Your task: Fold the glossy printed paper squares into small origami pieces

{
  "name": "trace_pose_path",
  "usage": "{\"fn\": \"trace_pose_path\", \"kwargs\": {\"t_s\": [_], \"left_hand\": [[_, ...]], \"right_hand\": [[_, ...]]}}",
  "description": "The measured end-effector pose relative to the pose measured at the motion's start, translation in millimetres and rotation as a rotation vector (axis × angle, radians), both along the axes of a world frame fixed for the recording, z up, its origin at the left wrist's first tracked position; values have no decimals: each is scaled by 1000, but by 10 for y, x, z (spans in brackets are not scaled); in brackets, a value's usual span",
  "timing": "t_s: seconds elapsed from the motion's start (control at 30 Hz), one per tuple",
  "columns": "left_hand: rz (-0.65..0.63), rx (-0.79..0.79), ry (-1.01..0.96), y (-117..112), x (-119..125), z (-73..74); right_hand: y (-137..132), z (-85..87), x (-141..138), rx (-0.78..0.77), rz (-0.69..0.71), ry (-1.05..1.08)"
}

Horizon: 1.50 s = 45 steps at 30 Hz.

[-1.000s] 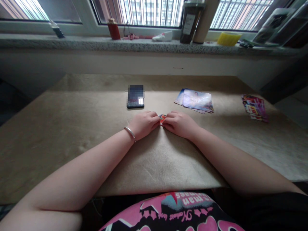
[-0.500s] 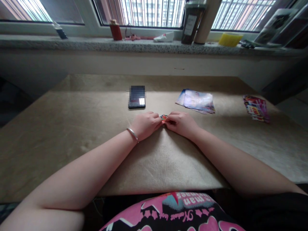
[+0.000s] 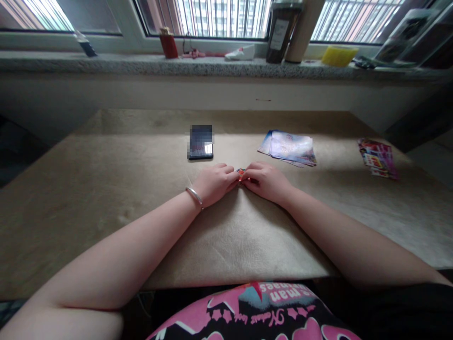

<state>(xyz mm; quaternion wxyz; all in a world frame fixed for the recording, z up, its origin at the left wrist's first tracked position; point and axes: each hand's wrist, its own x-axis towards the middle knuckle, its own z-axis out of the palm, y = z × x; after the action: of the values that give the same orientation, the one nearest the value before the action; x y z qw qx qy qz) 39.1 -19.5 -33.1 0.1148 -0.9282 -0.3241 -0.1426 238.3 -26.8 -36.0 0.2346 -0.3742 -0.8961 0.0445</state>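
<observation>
Both hands meet over the middle of the table, with a small colourful shiny piece (image 3: 241, 173) between them. Red and orange patches show on it; the fingers cover most of it, so its kind is unclear. My left hand (image 3: 216, 183), with a silver bangle at the wrist, has its fingers closed on the left side of the piece. My right hand (image 3: 267, 180) pinches the right side between thumb and fingers. Just beyond the left hand lies a dark phone-like slab (image 3: 201, 142). Past the right hand rests a loose stack of glossy bluish-purple printed sheets (image 3: 292, 147).
Several pink and red printed packets or cards (image 3: 378, 159) lie fanned at the table's right. Behind the table (image 3: 88, 189), a stone windowsill (image 3: 134, 65) carries a red lighter-shaped object (image 3: 168, 43), a dark lidded container (image 3: 281, 35) and a yellow block (image 3: 339, 56).
Both hands stay in nearly the same place, still on the small piece. Slightly less of the piece shows between the fingers now. The view has shifted very slightly.
</observation>
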Motion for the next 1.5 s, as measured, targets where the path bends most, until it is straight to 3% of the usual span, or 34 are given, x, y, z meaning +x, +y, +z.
{"fn": "trace_pose_path", "kwargs": {"t_s": [0.13, 0.47, 0.8, 1.03, 1.23, 1.5], "left_hand": [[-7, -11, -9, -4, -6, 3], [-76, -65, -50, -3, -41, 3], [-206, -10, -15, 25, -135, 3], [-164, 0, 15, 20, -114, -3], [-142, -6, 14, 24, -109, -12], [-108, -10, 6, 5, -84, -3]], "right_hand": [[-1, -13, -14, -27, 11, 50], [29, 24, -42, -277, -146, 190], [51, 14, -15, -307, -175, 158], [73, -32, 46, -280, -130, 207], [36, -35, 85, -98, -42, 119], [-16, 25, 60, -66, -107, 10]]}}
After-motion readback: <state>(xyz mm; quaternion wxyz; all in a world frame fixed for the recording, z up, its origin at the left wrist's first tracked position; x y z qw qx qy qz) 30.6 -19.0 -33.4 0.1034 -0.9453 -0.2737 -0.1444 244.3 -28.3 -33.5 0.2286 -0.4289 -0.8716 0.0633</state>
